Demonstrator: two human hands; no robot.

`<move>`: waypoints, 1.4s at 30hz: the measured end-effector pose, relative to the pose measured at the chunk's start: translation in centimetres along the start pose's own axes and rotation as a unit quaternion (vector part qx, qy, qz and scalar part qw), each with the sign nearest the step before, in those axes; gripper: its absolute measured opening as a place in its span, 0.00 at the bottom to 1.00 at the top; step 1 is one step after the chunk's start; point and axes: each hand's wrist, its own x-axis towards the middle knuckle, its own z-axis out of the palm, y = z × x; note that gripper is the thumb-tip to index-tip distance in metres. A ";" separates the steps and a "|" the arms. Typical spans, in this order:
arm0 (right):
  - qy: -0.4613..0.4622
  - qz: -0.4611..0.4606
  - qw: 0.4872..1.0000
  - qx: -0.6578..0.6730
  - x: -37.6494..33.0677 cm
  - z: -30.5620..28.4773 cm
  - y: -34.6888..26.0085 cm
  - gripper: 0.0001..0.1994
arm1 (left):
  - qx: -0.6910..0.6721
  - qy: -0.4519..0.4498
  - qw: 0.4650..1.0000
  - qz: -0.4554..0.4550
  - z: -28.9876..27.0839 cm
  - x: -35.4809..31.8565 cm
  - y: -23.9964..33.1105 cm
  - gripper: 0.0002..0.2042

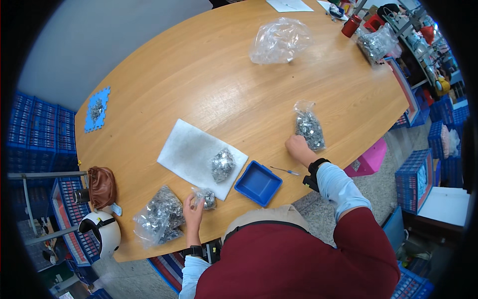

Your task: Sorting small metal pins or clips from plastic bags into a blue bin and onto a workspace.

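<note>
Near the table's front edge, my left hand (192,212) has thumb and fingers closed on a small clear plastic bag of metal parts (205,198). Further right, my right hand (298,148) rests closed against the lower left side of a longer clear bag of small metal parts (309,130); its fingertips are hidden. A pile of metal parts in clear plastic (222,165) lies on a white foam sheet (181,145). Left of my left hand sits a big clear bag of metal parts (162,214). Between my hands stands a blue plastic tray (259,183), with a thin pen-like tool (285,170) beside it.
A crumpled clear bag (281,41) lies at the far side of the wooden table (209,79). At far left is a blue foam mat (98,109) with metal bits. A brown pouch (102,188) and white helmet (105,233) are by the left edge; a red bottle (351,26) stands far right.
</note>
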 end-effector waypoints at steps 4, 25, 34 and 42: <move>-0.014 -0.023 1.000 -0.016 0.5 0.7 0.3 0.05 | 0.067 0.018 0.996 0.059 -1.1 -1.4 2.0 0.21; 0.266 -0.231 0.897 0.267 -3.7 -11.3 -14.6 0.08 | -0.503 -0.409 0.744 -0.161 7.5 -0.1 11.4 0.24; 0.167 0.037 0.905 0.390 -2.4 -8.7 -5.7 0.14 | -0.539 -0.380 0.730 -0.182 6.4 -0.7 12.1 0.26; 0.173 0.306 0.857 0.377 3.2 -0.3 10.4 0.22 | -0.497 -0.363 0.765 -0.189 6.0 -1.2 11.7 0.22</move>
